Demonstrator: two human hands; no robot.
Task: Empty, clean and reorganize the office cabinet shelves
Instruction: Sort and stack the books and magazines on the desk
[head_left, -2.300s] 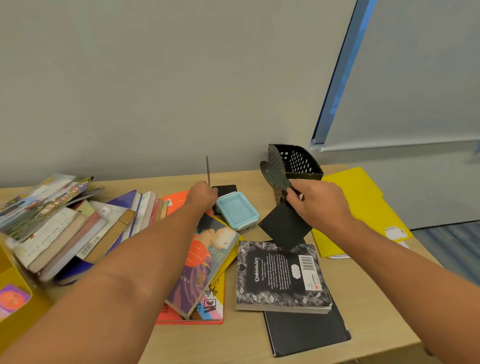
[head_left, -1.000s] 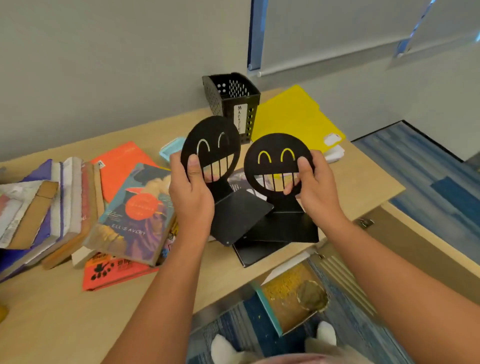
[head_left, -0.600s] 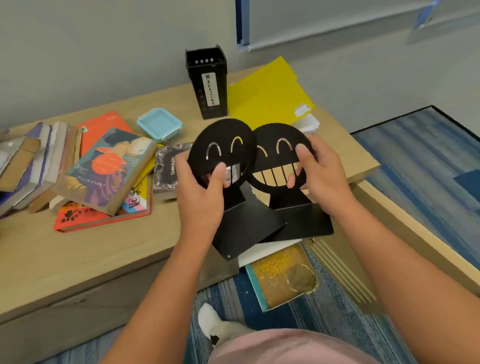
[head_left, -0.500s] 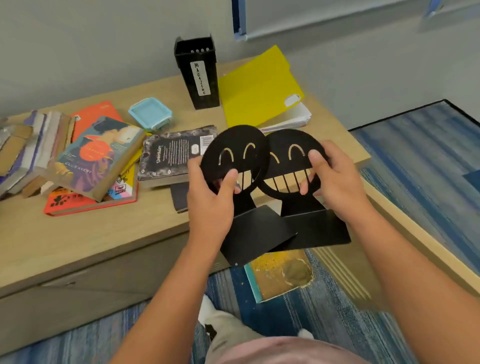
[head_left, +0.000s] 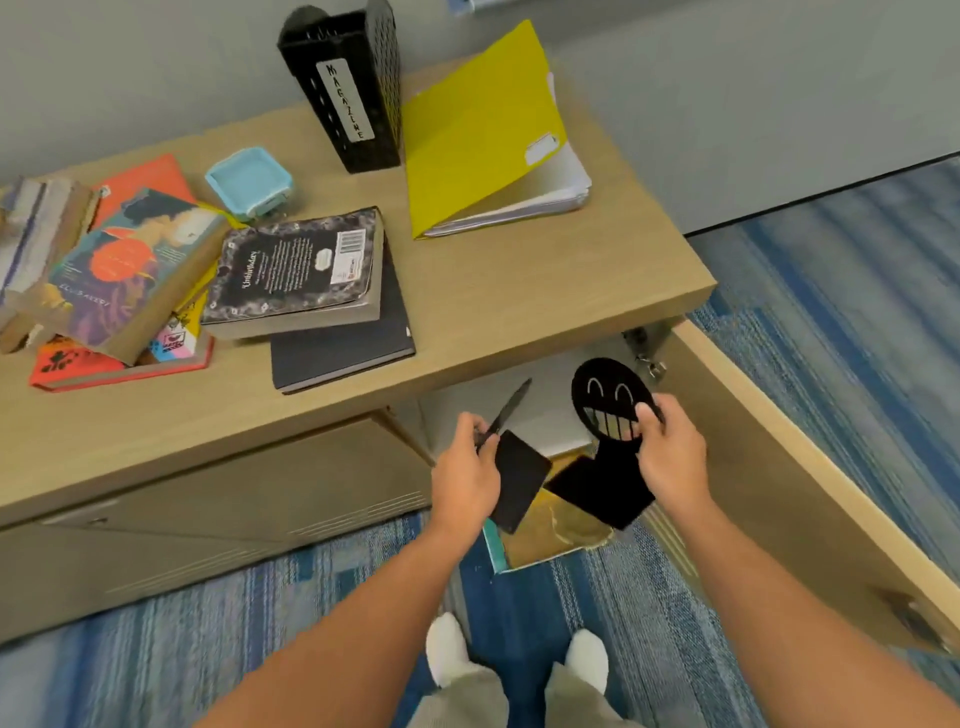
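In front of the open cabinet, below the tabletop (head_left: 519, 291) edge, the person holds one black smiley bookend in each hand. The left hand (head_left: 465, 480) has its fingers clamped on the left bookend (head_left: 517, 480), which is turned edge-on so its round face shows only as a thin blade pointing to 1 o'clock. The right hand (head_left: 672, 457) pinches the right bookend (head_left: 608, 402) at the face's rim, thumb over the grin, base plate hanging down toward 7 o'clock.

The step looks like setting both bookends onto the shelf inside. To do it well, I would place one at a time, base flat first, with the upright face square to the shelf's back. The door (head_left: 779, 493), swung open at 3 o'clock, and the gold-covered book (head_left: 556, 535) on the floor at 6 o'clock crowd the opening, so lower slowly and keep the plates from knocking together.
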